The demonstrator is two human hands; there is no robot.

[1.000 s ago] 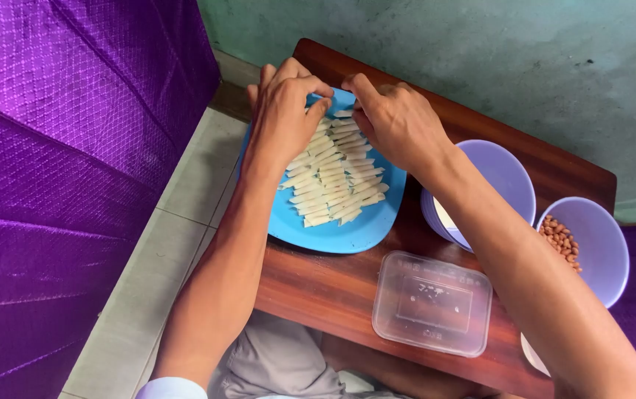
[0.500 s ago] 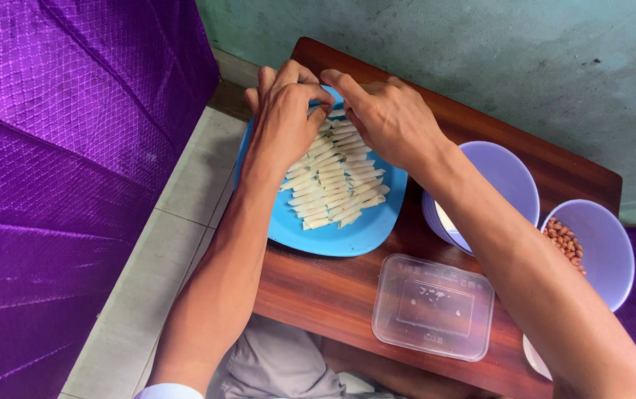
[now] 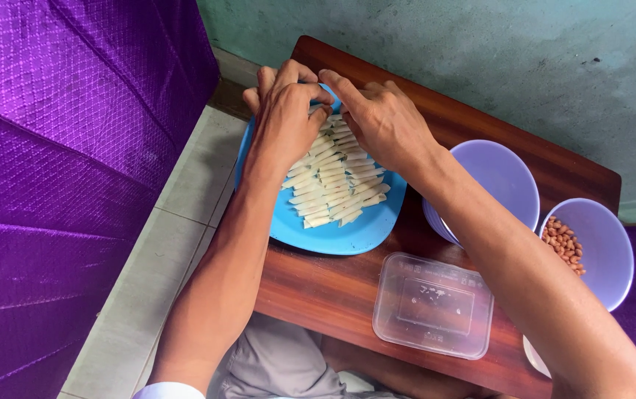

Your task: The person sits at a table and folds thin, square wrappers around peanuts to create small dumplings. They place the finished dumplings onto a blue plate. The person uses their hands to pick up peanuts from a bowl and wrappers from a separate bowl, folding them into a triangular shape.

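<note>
Wooden table (image 3: 333, 295) is carrying a blue plate (image 3: 347, 235) at 10 o'clock. Both hands, left (image 3: 285, 111) and right (image 3: 381, 118), are pinching pale strips (image 3: 336, 185) at its far edge. Most strips are lying sorted in rows; the far end is unfinished.

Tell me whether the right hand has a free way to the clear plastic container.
Probably yes. The right hand rests on the strips on the blue plate; the clear plastic container lies open below its forearm, nothing between.
</note>
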